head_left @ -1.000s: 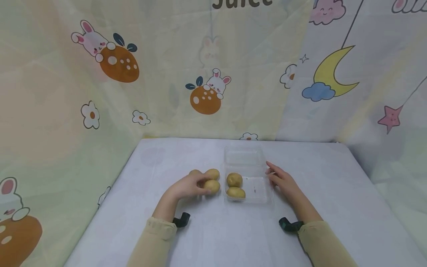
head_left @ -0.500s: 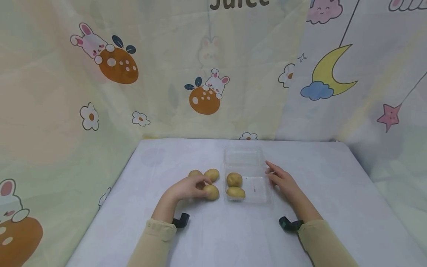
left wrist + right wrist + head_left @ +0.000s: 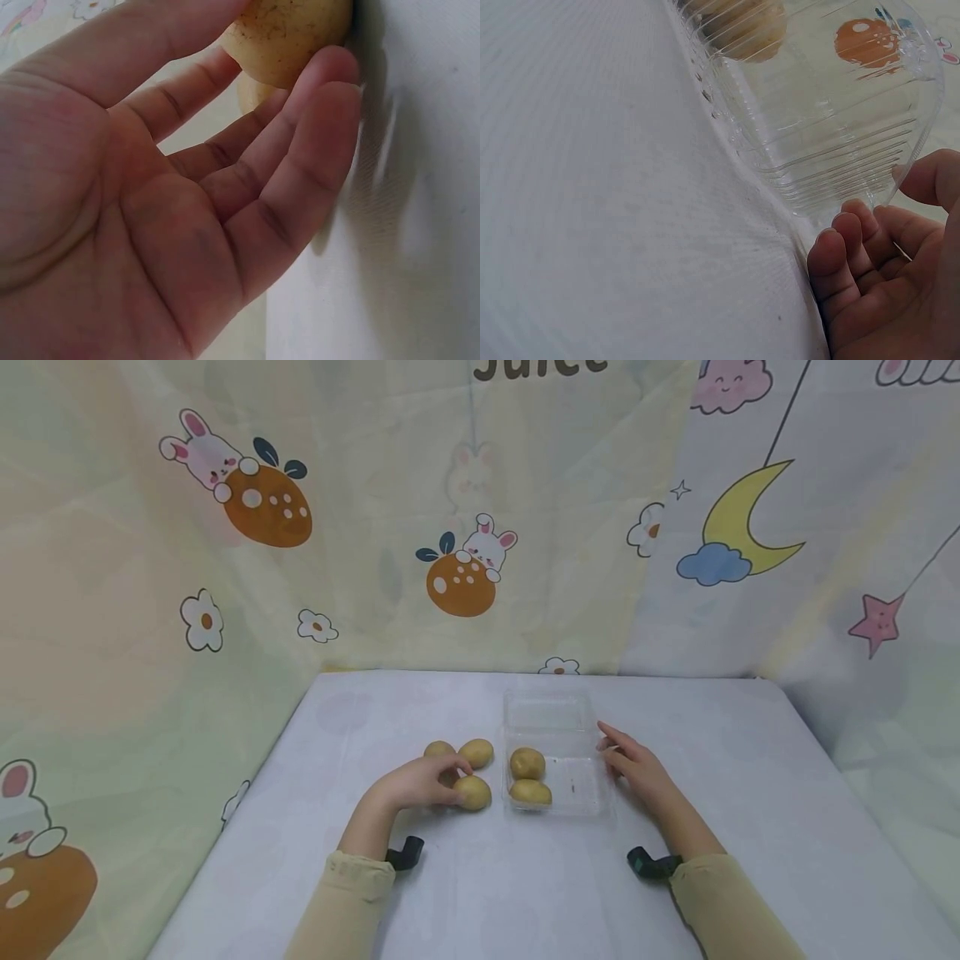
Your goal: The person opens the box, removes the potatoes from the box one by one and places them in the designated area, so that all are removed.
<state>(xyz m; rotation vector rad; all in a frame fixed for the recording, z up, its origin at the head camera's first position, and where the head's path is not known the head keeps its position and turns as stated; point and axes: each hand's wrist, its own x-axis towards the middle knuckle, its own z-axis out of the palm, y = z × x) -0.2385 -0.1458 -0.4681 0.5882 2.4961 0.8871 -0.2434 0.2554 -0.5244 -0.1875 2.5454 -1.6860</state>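
In the head view my left hand [image 3: 416, 783] holds a yellow potato [image 3: 473, 794] on the table, just left of a clear plastic box. The left wrist view shows this potato [image 3: 289, 41] between the thumb and fingertips. Two more potatoes, one right [image 3: 477, 752] and one left [image 3: 438, 748], lie behind that hand; the left one is partly hidden. Inside the hinged box [image 3: 577, 789], two potatoes [image 3: 528, 764] sit along its left side. My right hand [image 3: 637, 770] rests at the box's right edge, where its thumb touches the rim [image 3: 922, 142] in the right wrist view.
The box's lid [image 3: 547, 712] lies folded back behind its base. White cloth covers the table [image 3: 525, 893], and printed fabric [image 3: 375, 485] hangs behind and at both sides. Each wrist wears a black camera mount [image 3: 654, 865].
My left hand has drawn the near potato slightly toward me, apart from the potato behind it. Over the last half second it shifts a little left. My right hand stays put.
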